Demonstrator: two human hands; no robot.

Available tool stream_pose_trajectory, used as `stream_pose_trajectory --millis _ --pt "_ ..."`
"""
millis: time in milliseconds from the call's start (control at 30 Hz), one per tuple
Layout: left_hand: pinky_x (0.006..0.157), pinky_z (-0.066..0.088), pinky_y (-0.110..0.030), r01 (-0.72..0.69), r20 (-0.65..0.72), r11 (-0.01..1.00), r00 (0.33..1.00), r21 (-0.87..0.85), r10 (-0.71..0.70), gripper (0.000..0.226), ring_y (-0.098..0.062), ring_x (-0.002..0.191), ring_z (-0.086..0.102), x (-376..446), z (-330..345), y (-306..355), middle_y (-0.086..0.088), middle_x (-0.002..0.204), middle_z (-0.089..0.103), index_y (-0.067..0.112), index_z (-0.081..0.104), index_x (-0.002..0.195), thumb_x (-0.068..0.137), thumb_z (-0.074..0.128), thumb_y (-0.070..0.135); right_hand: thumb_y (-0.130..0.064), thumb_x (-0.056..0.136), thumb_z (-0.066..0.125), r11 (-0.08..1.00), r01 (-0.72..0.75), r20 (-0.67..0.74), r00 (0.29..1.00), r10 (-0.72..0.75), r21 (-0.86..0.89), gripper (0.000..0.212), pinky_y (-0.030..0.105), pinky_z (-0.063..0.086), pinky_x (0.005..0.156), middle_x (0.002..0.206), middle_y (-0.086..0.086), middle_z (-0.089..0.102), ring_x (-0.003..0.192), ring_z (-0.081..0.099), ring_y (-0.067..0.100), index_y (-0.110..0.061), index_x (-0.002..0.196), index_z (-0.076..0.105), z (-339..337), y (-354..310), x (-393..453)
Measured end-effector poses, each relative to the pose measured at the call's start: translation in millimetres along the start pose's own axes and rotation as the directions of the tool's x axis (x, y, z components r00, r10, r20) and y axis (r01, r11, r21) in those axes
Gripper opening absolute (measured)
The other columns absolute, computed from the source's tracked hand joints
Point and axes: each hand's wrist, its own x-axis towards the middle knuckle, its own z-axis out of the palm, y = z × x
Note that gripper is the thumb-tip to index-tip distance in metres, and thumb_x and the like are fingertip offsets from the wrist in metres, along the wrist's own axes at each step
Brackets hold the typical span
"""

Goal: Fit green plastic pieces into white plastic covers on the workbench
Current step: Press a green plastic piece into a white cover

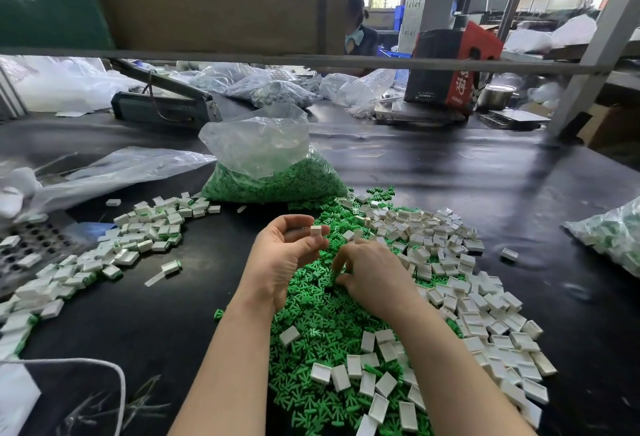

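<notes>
On a black workbench (450, 175), the left hand (284, 255) pinches a white cover (315, 230) just above a heap of green pieces (322, 324), while the right hand (370, 276), fingers curled, picks into that heap, with loose white covers (450, 262) strewn along the heap's right side.

bag (273, 172) behind loose pieces (322, 324)

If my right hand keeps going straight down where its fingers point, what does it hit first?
Most likely the loose green pieces: the right hand has its fingertips curled down into that pile, seemingly touching already. Exact contact is hard to judge.
</notes>
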Motion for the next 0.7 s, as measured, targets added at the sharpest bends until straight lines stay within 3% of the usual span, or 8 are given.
stream_pose_trajectory --millis 300,400,567,700 --pt "0.079 0.055 -0.029 -0.052 -0.029 0.997 0.998 0.056 0.053 0.016 -0.019 0.085 0.069 -3 2 0 -0.004 0.083 0.074 0.012 0.069 0.086 0.080 0.071 -0.003 -0.022 0.091 0.064 1.000 -0.010 0.001 1.000 0.010 -0.020 0.015 0.032 0.046 0.092 0.108 -0.002 0.064 0.104 0.055 0.017 -0.022 0.106 0.067 -2 -1 0" --pt "0.070 0.052 -0.022 -0.058 -0.079 0.993 0.995 0.101 0.066 0.018 -0.011 0.077 0.063 -3 3 0 0.006 0.075 0.070 0.016 0.070 0.084 0.081 0.072 -0.002 -0.020 0.092 0.062 0.999 -0.037 -0.015 0.999 0.038 0.011 0.011 0.033 0.049 0.092 0.106 -0.002 0.067 0.100 0.057 0.016 -0.019 0.102 0.067 -2 -1 0" --pt "0.070 0.047 -0.024 -0.066 -0.126 0.994 0.989 0.089 0.077 0.016 -0.012 0.078 0.060 -3 3 2 0.003 0.081 0.068 0.016 0.066 0.086 0.082 0.071 0.001 -0.018 0.090 0.067 0.949 -0.098 -0.095 0.987 0.132 0.299 0.009 0.031 0.055 0.085 0.092 -0.004 0.069 0.085 0.063 0.012 -0.019 0.099 0.070 -5 2 1" --pt "0.070 0.052 -0.027 -0.039 -0.118 0.999 0.992 -0.005 0.038 0.015 -0.014 0.074 0.068 -4 7 3 -0.008 0.091 0.070 0.012 0.060 0.093 0.084 0.069 0.003 -0.012 0.088 0.070 0.782 -0.083 -0.140 0.967 0.213 0.618 0.019 0.020 0.056 0.077 0.093 -0.001 0.073 0.080 0.068 0.008 -0.015 0.106 0.073 -12 2 3"
